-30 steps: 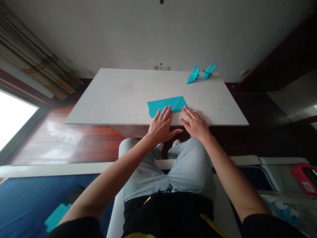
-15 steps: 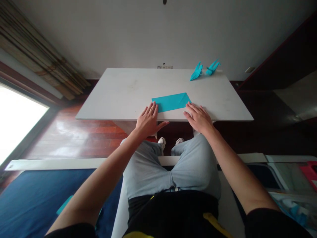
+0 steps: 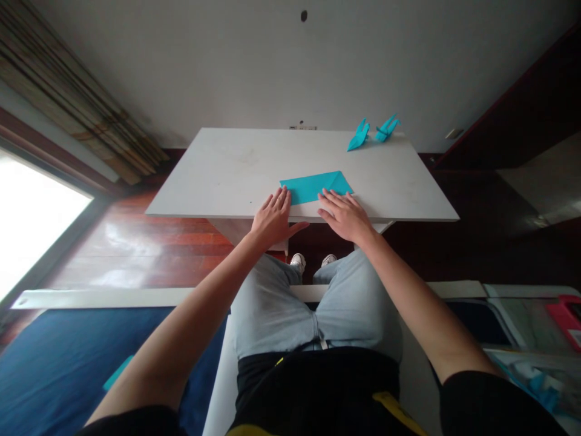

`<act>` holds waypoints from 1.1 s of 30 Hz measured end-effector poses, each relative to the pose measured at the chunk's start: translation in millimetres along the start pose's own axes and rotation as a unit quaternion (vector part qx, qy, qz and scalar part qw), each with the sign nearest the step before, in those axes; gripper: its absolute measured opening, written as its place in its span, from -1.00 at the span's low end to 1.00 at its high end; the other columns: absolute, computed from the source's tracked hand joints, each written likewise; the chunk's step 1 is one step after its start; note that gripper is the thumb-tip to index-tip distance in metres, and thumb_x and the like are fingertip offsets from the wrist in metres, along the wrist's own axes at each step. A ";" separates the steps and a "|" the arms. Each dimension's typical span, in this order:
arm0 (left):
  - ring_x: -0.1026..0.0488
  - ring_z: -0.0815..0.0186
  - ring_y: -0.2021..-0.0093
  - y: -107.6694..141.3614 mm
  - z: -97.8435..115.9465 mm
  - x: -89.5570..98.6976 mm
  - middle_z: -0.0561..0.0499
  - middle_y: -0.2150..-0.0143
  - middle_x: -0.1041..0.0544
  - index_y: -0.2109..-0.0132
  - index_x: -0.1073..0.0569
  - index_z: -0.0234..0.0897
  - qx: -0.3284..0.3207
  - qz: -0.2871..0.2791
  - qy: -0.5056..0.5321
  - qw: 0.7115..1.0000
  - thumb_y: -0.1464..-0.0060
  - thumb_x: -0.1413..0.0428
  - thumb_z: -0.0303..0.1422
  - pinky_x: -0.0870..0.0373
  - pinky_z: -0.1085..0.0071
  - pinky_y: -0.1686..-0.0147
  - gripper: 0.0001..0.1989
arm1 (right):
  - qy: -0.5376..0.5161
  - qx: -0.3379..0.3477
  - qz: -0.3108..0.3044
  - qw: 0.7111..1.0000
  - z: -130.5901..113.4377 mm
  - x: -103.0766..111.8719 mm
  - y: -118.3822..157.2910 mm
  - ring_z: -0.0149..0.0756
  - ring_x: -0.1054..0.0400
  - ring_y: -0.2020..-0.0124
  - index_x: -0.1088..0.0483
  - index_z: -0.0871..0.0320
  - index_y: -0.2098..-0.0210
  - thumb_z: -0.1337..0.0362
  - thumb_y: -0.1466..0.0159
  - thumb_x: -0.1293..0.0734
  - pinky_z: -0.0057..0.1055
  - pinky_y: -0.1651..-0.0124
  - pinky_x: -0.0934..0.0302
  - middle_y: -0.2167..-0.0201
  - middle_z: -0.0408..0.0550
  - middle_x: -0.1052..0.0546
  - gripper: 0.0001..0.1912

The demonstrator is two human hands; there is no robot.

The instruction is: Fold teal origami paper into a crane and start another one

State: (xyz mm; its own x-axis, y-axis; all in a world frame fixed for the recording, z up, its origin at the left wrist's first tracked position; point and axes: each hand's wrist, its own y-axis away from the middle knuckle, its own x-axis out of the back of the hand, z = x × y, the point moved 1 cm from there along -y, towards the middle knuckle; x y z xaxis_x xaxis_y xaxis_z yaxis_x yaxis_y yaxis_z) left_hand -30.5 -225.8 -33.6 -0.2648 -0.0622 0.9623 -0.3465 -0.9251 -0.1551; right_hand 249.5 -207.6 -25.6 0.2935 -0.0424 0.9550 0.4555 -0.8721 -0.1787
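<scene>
A folded sheet of turquoise paper [image 3: 308, 186] lies flat near the front edge of the white table [image 3: 218, 175], a diagonal crease showing toward its right end. My left hand [image 3: 273, 218] rests with fingertips on the paper's left end, fingers stretched and thumb out to the side. Lying flat too, my right hand [image 3: 344, 213] has its fingers spread over the paper's lower edge, right of the middle. Neither hand grips anything. The fingers hide parts of the lower edge.
Two turquoise paper cranes [image 3: 359, 135] [image 3: 387, 128] stand at the table's back right. A wall socket strip [image 3: 303, 128] is behind the table. Another turquoise piece [image 3: 118, 372] lies on the dark blue cloth [image 3: 54, 363] at left; a pink object [image 3: 567, 318] is at far right.
My right hand has slid left along the paper, from its right corner toward the middle, uncovering that corner. My left hand stays on the left end. The view has shifted slightly.
</scene>
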 end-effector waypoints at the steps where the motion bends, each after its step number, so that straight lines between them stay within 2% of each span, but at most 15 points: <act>1: -0.06 -0.28 -0.99 0.0 -0.2 0.1 -0.61 -0.94 -0.06 -0.88 -0.17 -0.69 0.000 0.000 0.001 1.000 -0.65 -0.20 0.17 -0.06 -0.19 -0.97 0.12 | 0.003 -0.011 0.003 1.000 12.2 4.1 5.0 0.20 -0.26 -0.91 -0.46 0.06 -0.81 -0.09 -0.84 -0.13 0.47 -0.97 -0.02 -0.87 0.08 -0.33 -0.25; 4: -0.06 -0.38 -0.99 -4.0 6.5 -3.3 -0.68 -0.92 -0.05 -0.87 -0.16 -0.72 0.012 0.006 0.004 1.000 -0.62 -0.24 0.23 -0.07 -0.31 -0.95 0.20 | 0.008 -0.034 0.010 0.999 37.4 12.4 15.8 0.23 -0.32 -0.88 -0.50 0.02 -0.79 -0.05 -0.82 -0.12 0.52 -0.94 -0.09 -0.86 0.09 -0.38 -0.27; 7: -0.01 -0.50 -0.98 -14.1 29.1 -11.8 -0.74 -0.91 -0.05 -0.87 -0.15 -0.72 0.027 0.021 0.004 0.999 -0.59 -0.25 0.32 0.05 -0.49 -0.95 0.27 | 0.012 -0.037 0.015 0.999 41.2 11.6 17.5 0.24 -0.35 -0.87 -0.51 0.00 -0.77 -0.10 -0.80 -0.16 0.49 -0.93 -0.13 -0.85 0.08 -0.40 -0.27; 8: 0.00 -0.46 -0.99 -18.0 39.3 -14.9 -0.68 -0.92 -0.05 -0.88 -0.17 -0.67 0.017 0.022 0.005 1.000 -0.61 -0.24 0.31 0.07 -0.48 -0.96 0.23 | 0.014 -0.037 0.018 0.999 39.5 10.0 17.0 0.26 -0.34 -0.87 -0.51 0.01 -0.78 -0.11 -0.80 -0.17 0.48 -0.93 -0.15 -0.85 0.09 -0.41 -0.26; 10: -0.02 -0.28 -1.00 -24.7 58.7 -20.3 -0.47 -0.96 -0.04 -0.89 -0.23 -0.51 -0.021 0.015 0.009 1.000 -0.69 -0.20 0.24 0.03 -0.32 -0.98 0.08 | 0.017 -0.040 0.024 0.999 35.4 6.8 16.0 0.28 -0.33 -0.87 -0.50 0.05 -0.79 -0.12 -0.79 -0.17 0.48 -0.92 -0.16 -0.85 0.12 -0.41 -0.24; 13: -0.10 -0.21 -0.99 -27.1 69.7 -22.1 -0.45 -0.95 -0.09 -0.88 -0.24 -0.54 -0.033 0.012 0.010 0.999 -0.74 -0.16 0.19 -0.07 -0.22 -0.97 0.02 | 0.020 -0.045 0.026 0.998 33.6 6.0 17.1 0.27 -0.33 -0.87 -0.49 0.09 -0.78 -0.12 -0.80 -0.15 0.43 -0.92 -0.16 -0.86 0.13 -0.40 -0.22; 15: -0.11 -0.23 -0.99 -21.2 61.5 -19.0 -0.50 -0.94 -0.08 -0.88 -0.24 -0.59 -0.017 0.015 0.008 1.000 -0.73 -0.17 0.19 -0.11 -0.20 -0.96 0.04 | 0.021 -0.049 0.027 0.998 36.3 8.7 19.9 0.26 -0.35 -0.86 -0.50 0.07 -0.78 -0.12 -0.80 -0.13 0.44 -0.92 -0.16 -0.86 0.13 -0.40 -0.22; 19: -0.10 -0.29 -0.98 2.3 28.7 -8.0 -0.61 -0.93 -0.07 -0.86 -0.21 -0.71 0.026 0.024 0.005 0.999 -0.70 -0.17 0.20 -0.11 -0.21 -0.96 0.10 | 0.019 -0.056 0.032 0.998 45.3 15.4 26.3 0.32 -0.35 -0.86 -0.47 0.16 -0.79 -0.10 -0.78 -0.11 0.46 -0.90 -0.16 -0.85 0.24 -0.41 -0.19; 23: -0.17 -0.27 -0.96 12.5 9.7 0.5 -0.49 -0.93 -0.18 -0.85 -0.30 -0.52 0.045 0.030 0.010 0.998 -0.73 -0.06 0.17 -0.14 -0.29 -0.94 -0.04 | 0.013 -0.055 0.044 0.997 49.1 16.5 29.7 0.38 -0.35 -0.85 -0.47 0.18 -0.79 -0.13 -0.77 -0.15 0.42 -0.89 -0.17 -0.82 0.30 -0.46 -0.17; 25: -0.32 -0.30 -0.90 3.8 6.5 4.2 -0.46 -0.88 -0.35 -0.79 -0.42 -0.42 0.056 0.036 0.015 0.998 -0.75 -0.03 0.16 -0.24 -0.34 -0.90 -0.13 | 0.007 -0.052 0.055 0.997 47.9 15.1 30.9 0.42 -0.41 -0.80 -0.52 0.14 -0.75 -0.16 -0.76 -0.17 0.42 -0.85 -0.22 -0.77 0.31 -0.53 -0.19; 28: -0.49 -0.33 -0.77 -24.4 3.1 9.6 -0.40 -0.76 -0.57 -0.70 -0.55 -0.25 0.071 0.046 0.025 0.996 -0.75 -0.05 0.11 -0.38 -0.40 -0.79 -0.28 | -0.011 -0.031 0.066 0.997 42.8 11.8 35.1 0.48 -0.56 -0.65 -0.63 0.05 -0.66 -0.21 -0.74 -0.23 0.46 -0.71 -0.40 -0.59 0.32 -0.71 -0.24; 30: -0.43 -0.35 -0.77 -48.1 0.6 11.7 -0.40 -0.78 -0.53 -0.73 -0.52 -0.23 0.058 0.038 0.036 0.997 -0.69 -0.17 0.07 -0.34 -0.40 -0.79 -0.27 | -0.031 -0.006 0.066 0.997 37.9 10.0 40.0 0.48 -0.64 -0.54 -0.68 -0.09 -0.61 -0.24 -0.71 -0.31 0.49 -0.61 -0.51 -0.45 0.28 -0.78 -0.30; 33: -0.41 -0.35 -0.76 -82.0 -4.4 11.1 -0.41 -0.78 -0.49 -0.75 -0.49 -0.25 0.017 -0.013 0.060 0.998 -0.57 -0.32 0.10 -0.30 -0.32 -0.81 -0.15 | -0.069 0.037 0.063 0.995 31.9 11.9 45.8 0.41 -0.72 -0.41 -0.75 -0.34 -0.51 -0.27 -0.64 -0.45 0.46 -0.50 -0.60 -0.31 0.12 -0.84 -0.44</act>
State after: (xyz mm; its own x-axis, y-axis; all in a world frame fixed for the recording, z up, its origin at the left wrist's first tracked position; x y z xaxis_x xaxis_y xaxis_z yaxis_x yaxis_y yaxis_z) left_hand -9.0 -149.0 -11.1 -0.3637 0.0050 0.9315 -0.3247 -0.9380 -0.1218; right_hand 300.6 -232.4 -30.0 0.4629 -0.0776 0.8830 0.4666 -0.8256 -0.3172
